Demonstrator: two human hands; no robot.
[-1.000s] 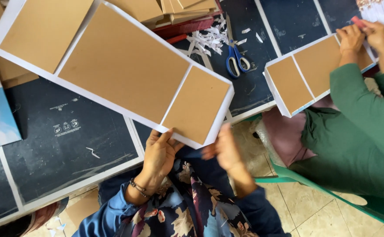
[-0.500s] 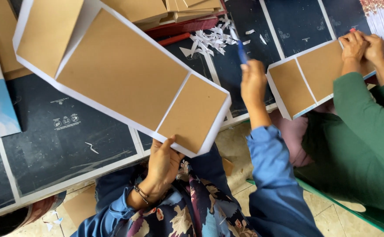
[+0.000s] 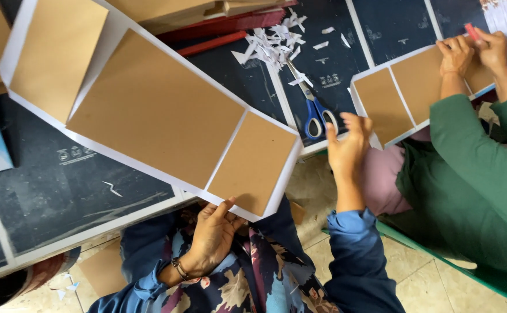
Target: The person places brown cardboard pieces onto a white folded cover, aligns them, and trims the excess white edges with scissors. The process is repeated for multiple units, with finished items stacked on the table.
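Three brown board panels lie glued on one white paper sheet (image 3: 120,49), taken here as the landmark.

Item, left hand (image 3: 213,232): at the sheet's near corner, thumb on top of the white margin and fingers curled beneath, pinching that corner and holding it up off the dark table (image 3: 50,191).

Item, right hand (image 3: 349,148): to the right of the sheet, apart from it, fingers loosely spread and slightly bent, closed on nothing; fingertips just beside the handles of the blue scissors (image 3: 314,110). Contact with the handles cannot be told.

Item, blue scissors: on the table off the sheet's right edge, blades together, pointing away toward a heap of white paper scraps (image 3: 271,43).

Item, small panel (image 3: 253,162), large panel (image 3: 155,110), far panel (image 3: 59,49): set in a row on the sheet, with narrow white gaps between them and a white margin all round.

Item, co-worker in green sleeves: well to the right of the sheet, both hands on a second, similar board-and-paper piece (image 3: 392,95).

State of work, as judged: panels appear placed and stuck; the scraps suggest some cutting is done. The margins look unfolded, flat and bare, and the near corner seems untrimmed, so cutting corners and wrapping the margins over the boards appear left.
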